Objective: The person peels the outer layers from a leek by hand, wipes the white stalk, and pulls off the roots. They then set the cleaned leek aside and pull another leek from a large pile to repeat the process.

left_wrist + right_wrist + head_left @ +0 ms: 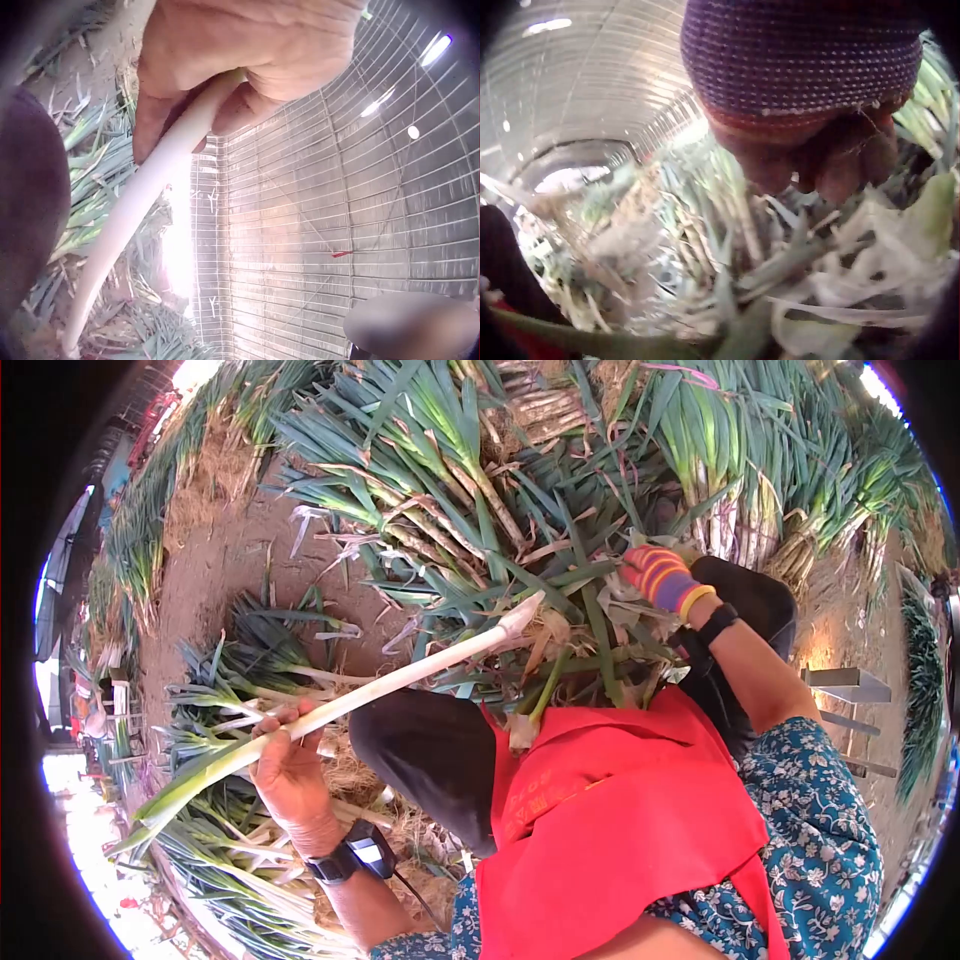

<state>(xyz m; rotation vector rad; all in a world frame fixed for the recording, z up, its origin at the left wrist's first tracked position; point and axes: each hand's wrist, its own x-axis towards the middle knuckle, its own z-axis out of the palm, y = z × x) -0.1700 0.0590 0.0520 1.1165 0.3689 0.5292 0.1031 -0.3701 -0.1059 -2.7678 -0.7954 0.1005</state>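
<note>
My bare left hand [292,780] grips a long green onion [400,682] near its green leaves. Its peeled white stalk slants up to the right across my knee, root end highest. In the left wrist view, thumb and fingers close round the white stalk [139,191]. My right hand [662,577], in a striped knitted glove with bare fingertips, hovers over loose stripped leaves [625,610] beside my right knee. The right wrist view shows its fingers [840,176] loosely curled, with nothing visible between them, above pale torn skins [870,262].
A heap of untrimmed green onions [400,490] lies ahead of my knees. Bundles [725,470] stand at the upper right. Peeled onions [240,870] are piled at the lower left. A red apron [620,810] covers my lap, and a metal stand [850,690] sits to the right.
</note>
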